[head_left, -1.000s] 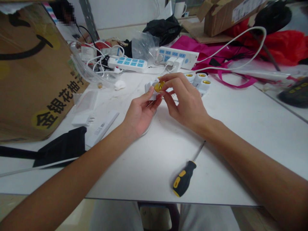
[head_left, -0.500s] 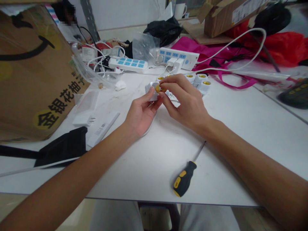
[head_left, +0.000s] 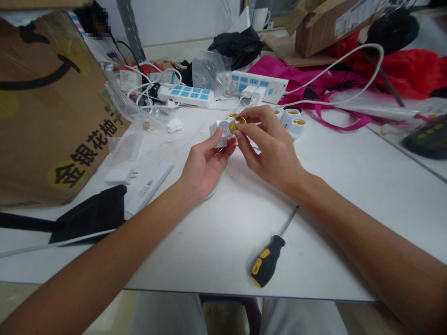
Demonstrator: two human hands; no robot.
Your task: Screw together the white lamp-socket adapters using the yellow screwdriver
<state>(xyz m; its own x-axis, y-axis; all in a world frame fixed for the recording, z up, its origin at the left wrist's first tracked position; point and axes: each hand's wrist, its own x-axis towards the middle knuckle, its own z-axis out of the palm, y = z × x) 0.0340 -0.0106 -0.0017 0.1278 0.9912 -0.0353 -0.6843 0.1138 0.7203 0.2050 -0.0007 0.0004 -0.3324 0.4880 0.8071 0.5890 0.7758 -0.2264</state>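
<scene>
Between the thumb and fingers of my left hand (head_left: 206, 165) is a white lamp socket housing (head_left: 218, 132), its round opening turned toward the right. My right hand (head_left: 267, 139) pinches a brass-coloured threaded sleeve (head_left: 237, 123) by its edge, close beside that opening. The sleeve is tilted so its open ring shows. Behind my right hand stand several white lamp sockets (head_left: 298, 125) with brass-coloured threads inside, partly hidden by the hand. A screwdriver (head_left: 268, 260) with a black and yellow handle lies on the table below my right forearm.
A large cardboard box (head_left: 42, 116) stands at the left. Near it lie a black flat object (head_left: 94, 211) and a white box (head_left: 148, 188). Power strips (head_left: 186, 94) with cables run along the back, before a magenta bag (head_left: 296, 74). A dark object (head_left: 428, 137) sits at the right.
The brass-coloured sleeve has tipped in my right fingers, so its open ring now faces more upward. It has shifted slightly right of the housing. My left hand has hardly moved.
</scene>
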